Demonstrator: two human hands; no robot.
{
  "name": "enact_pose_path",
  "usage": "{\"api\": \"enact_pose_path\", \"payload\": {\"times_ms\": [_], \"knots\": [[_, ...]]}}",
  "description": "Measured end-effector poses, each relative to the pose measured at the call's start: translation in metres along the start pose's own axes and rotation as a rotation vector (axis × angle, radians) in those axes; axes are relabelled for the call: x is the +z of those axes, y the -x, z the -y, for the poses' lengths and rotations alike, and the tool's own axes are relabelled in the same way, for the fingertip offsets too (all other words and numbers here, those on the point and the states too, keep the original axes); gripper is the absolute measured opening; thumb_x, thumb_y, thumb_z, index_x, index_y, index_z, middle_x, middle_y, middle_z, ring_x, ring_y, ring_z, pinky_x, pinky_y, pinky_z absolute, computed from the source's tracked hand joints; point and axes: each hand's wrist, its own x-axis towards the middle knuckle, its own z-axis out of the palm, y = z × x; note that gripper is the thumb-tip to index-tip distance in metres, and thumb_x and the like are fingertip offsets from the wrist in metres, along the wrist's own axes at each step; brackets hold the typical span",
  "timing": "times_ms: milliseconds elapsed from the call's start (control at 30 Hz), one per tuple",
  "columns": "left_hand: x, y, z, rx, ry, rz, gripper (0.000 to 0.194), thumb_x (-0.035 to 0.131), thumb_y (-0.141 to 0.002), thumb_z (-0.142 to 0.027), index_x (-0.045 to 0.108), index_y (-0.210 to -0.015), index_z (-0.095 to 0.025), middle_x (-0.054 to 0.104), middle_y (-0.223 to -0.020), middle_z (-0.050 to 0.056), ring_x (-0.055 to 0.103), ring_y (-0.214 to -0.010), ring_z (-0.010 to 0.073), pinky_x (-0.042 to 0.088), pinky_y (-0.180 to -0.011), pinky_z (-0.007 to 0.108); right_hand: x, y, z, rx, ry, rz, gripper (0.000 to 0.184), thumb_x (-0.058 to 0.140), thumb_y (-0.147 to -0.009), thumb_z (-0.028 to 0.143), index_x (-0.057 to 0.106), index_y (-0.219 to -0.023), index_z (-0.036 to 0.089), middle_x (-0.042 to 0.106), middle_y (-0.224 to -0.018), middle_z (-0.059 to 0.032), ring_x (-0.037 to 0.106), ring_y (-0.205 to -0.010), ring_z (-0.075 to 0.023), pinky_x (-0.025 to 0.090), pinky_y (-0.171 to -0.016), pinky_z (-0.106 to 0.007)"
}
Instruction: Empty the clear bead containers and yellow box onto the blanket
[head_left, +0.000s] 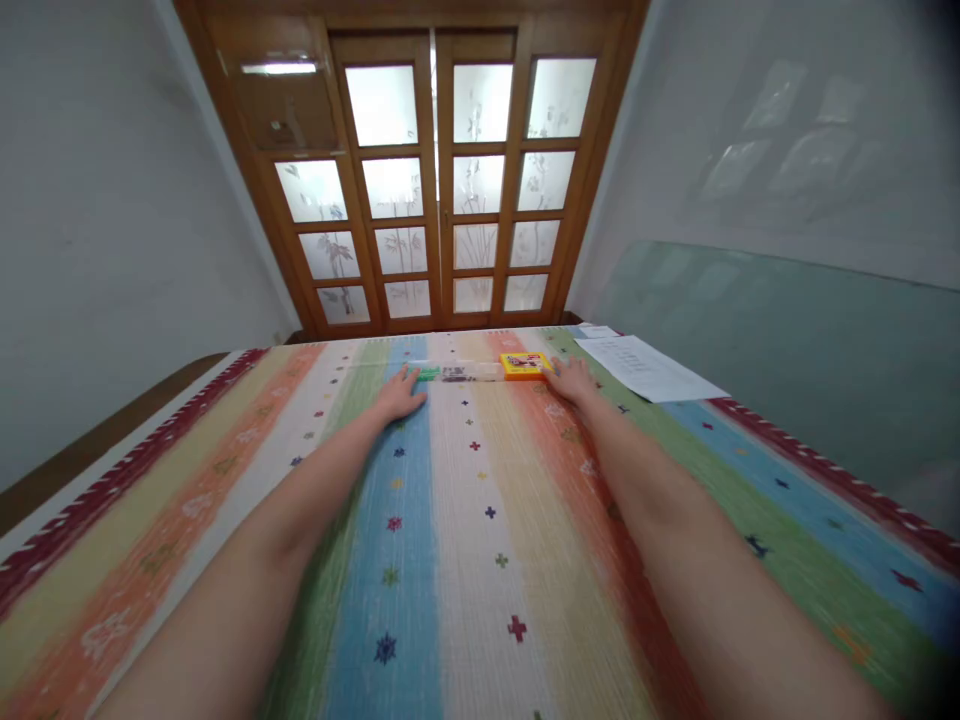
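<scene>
Head view showed two bare forearms reaching forward over a striped cloth (465, 560) patterned with small crosses and stars. At their far ends, the left hand (399, 394) lay low with thumb and fingers apart, its fingertips at the green end of a clear, narrow item (472, 372) with dark markings; whether they gripped it could not be told. Toward the right, a yellow-and-orange box (525, 366) lay flat at the item's other end. The right hand (574, 380) had its fingertips at the box's right edge, fingers spread, any grip too small to make out. Printed papers (649, 370) rested to the right, and beyond the cloth stood wooden doors (445, 180) with frosted panes.
</scene>
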Motion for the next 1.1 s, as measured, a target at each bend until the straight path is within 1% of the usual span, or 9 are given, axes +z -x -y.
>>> {"api": "enact_pose_path", "payload": {"times_ms": [100, 233, 433, 533, 667, 767, 833, 967, 1100], "knots": [[0.005, -0.004, 0.002, -0.010, 0.006, -0.003, 0.080, 0.056, -0.093, -0.058, 0.038, -0.161, -0.020, 0.024, -0.173, 0.019, 0.030, -0.158, 0.0346, 0.028, -0.125, 0.050, 0.008, 0.000, 0.002, -0.019, 0.026, -0.020, 0.071, 0.028, -0.104, 0.069, 0.040, -0.163, 0.031, 0.019, -0.174, -0.0165, 0.016, -0.159, -0.0426, 0.020, -0.120, -0.071], [0.001, 0.004, 0.011, -0.020, 0.007, -0.079, 0.074, 0.058, -0.092, -0.054, 0.046, -0.155, -0.019, 0.036, -0.167, 0.019, 0.037, -0.153, 0.0339, 0.030, -0.125, 0.048, 0.014, 0.012, 0.012, -0.051, 0.054, -0.035, 0.069, 0.027, -0.105, 0.066, 0.041, -0.162, 0.031, 0.021, -0.174, -0.0165, 0.017, -0.159, -0.0415, 0.020, -0.121, -0.070], [-0.013, 0.048, 0.044, 0.021, -0.045, -0.121, 0.072, 0.057, -0.094, -0.055, 0.045, -0.155, -0.018, 0.038, -0.165, 0.017, 0.035, -0.153, 0.0339, 0.029, -0.126, 0.049, 0.024, 0.045, 0.045, -0.086, 0.065, -0.044, 0.072, 0.023, -0.105, 0.067, 0.040, -0.163, 0.027, 0.021, -0.174, -0.0189, 0.015, -0.160, -0.0418, 0.015, -0.120, -0.074], [-0.021, 0.075, 0.062, 0.001, -0.055, -0.134, 0.069, 0.057, -0.094, -0.053, 0.047, -0.153, -0.019, 0.040, -0.163, 0.016, 0.039, -0.151, 0.0338, 0.032, -0.125, 0.050, 0.025, 0.063, 0.067, -0.143, 0.071, -0.042, 0.076, 0.025, -0.103, 0.069, 0.042, -0.161, 0.023, 0.025, -0.172, -0.0209, 0.019, -0.158, -0.0428, 0.012, -0.120, -0.074], [-0.033, 0.112, 0.083, -0.065, -0.069, -0.176, 0.068, 0.055, -0.093, -0.053, 0.048, -0.151, -0.018, 0.041, -0.160, 0.017, 0.043, -0.147, 0.0339, 0.034, -0.124, 0.049, 0.023, 0.095, 0.099, -0.239, 0.063, -0.064, 0.074, 0.028, -0.102, 0.069, 0.050, -0.156, 0.022, 0.041, -0.163, -0.0229, 0.035, -0.150, -0.0446, 0.024, -0.117, -0.073], [-0.041, 0.138, 0.100, -0.113, -0.093, -0.216, 0.065, 0.055, -0.092, -0.053, 0.051, -0.148, -0.019, 0.042, -0.159, 0.016, 0.043, -0.146, 0.0342, 0.034, -0.124, 0.049, 0.022, 0.122, 0.119, -0.339, 0.080, -0.104, 0.066, 0.037, -0.101, 0.067, 0.059, -0.147, 0.025, 0.058, -0.146, -0.0227, 0.049, -0.138, -0.0448, 0.032, -0.112, -0.071], [-0.047, 0.151, 0.112, -0.144, -0.109, -0.231, 0.066, 0.054, -0.092, -0.053, 0.051, -0.147, -0.017, 0.044, -0.157, 0.017, 0.044, -0.144, 0.0350, 0.035, -0.123, 0.051, 0.019, 0.135, 0.127, -0.408, 0.084, -0.123, 0.060, 0.047, -0.098, 0.063, 0.061, -0.143, 0.026, 0.061, -0.141, -0.0211, 0.051, -0.134, -0.0437, 0.036, -0.112, -0.067], [-0.054, 0.163, 0.129, -0.097, -0.128, -0.197, 0.067, 0.051, -0.093, -0.052, 0.048, -0.150, -0.016, 0.044, -0.159, 0.016, 0.042, -0.147, 0.0337, 0.032, -0.125, 0.049, 0.007, 0.140, 0.121, -0.516, 0.092, -0.073, 0.059, 0.058, -0.096, 0.052, 0.058, -0.148, 0.024, 0.057, -0.146, -0.0198, 0.051, -0.136, -0.0405, 0.040, -0.113, -0.056], [-0.053, 0.163, 0.126, -0.103, -0.130, -0.200, 0.069, 0.052, -0.092, -0.052, 0.048, -0.151, -0.017, 0.043, -0.162, 0.017, 0.040, -0.150, 0.0352, 0.032, -0.126, 0.052, -0.006, 0.126, 0.093, -0.581, 0.096, -0.035, 0.061, 0.057, -0.097, 0.045, 0.052, -0.153, 0.022, 0.047, -0.159, -0.0152, 0.041, -0.146, -0.0365, 0.035, -0.119, -0.052]]}}
